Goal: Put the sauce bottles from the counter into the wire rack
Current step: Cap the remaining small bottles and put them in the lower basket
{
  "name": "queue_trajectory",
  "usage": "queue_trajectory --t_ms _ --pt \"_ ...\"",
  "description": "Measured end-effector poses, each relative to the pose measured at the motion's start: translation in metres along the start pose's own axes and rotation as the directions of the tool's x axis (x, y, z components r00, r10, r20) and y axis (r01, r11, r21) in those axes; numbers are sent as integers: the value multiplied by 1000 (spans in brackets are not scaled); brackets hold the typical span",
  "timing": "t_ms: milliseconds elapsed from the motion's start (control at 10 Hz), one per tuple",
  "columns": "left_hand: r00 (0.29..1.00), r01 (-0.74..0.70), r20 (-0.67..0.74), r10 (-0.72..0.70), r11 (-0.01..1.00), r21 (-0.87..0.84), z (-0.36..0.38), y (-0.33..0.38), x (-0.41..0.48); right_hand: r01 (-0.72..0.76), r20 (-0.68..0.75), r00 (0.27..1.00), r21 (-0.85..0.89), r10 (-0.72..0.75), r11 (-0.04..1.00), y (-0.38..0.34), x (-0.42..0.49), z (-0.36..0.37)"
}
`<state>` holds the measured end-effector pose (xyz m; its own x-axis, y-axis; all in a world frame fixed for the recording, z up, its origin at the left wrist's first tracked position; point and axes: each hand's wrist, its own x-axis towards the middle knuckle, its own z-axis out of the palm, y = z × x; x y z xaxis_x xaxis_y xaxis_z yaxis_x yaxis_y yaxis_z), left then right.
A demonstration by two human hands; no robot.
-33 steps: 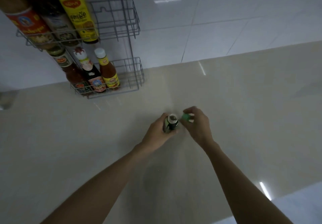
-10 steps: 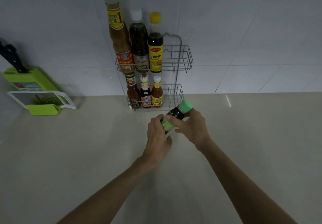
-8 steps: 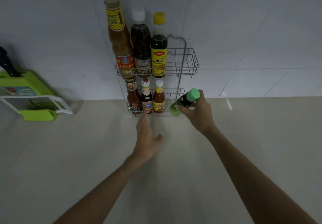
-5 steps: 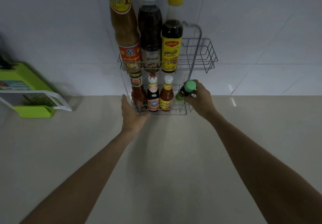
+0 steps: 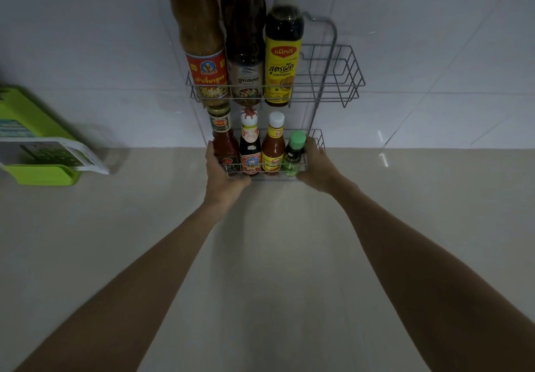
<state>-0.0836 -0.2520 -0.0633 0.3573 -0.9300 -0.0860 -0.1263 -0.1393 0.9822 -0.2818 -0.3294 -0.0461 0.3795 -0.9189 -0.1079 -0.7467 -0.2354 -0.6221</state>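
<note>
The two-tier wire rack (image 5: 344,82) stands on the counter against the tiled wall. A small dark bottle with a green cap (image 5: 293,156) stands upright in the lower tier, at the right end of a row of three small sauce bottles (image 5: 249,145). My right hand (image 5: 318,166) wraps around it from the right, fingers reaching behind the bottle. Over at the lower tier's left end, my left hand (image 5: 224,180) grips the rack beside the red sauce bottle (image 5: 224,143). Three tall bottles (image 5: 244,38) fill the left part of the upper tier.
A green slicer box with a white-framed grater (image 5: 37,151) lies on the counter at the far left. The beige counter (image 5: 275,256) stretches toward me under both forearms. The upper tier's right part holds nothing.
My right hand carried the green-capped bottle to the rack and stood it upright in the lower tier. My left hand let go of the bottle and moved to the rack's left end.
</note>
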Motion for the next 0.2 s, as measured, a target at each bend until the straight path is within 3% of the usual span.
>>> queue_trajectory --t_ms 100,200 --pt "998 54 24 -54 998 31 3 6 -5 -31 -174 984 37 37 999 6 -8 21" --pt "989 148 -9 -148 983 113 1 10 -15 -145 -265 948 133 176 981 1 -27 30"
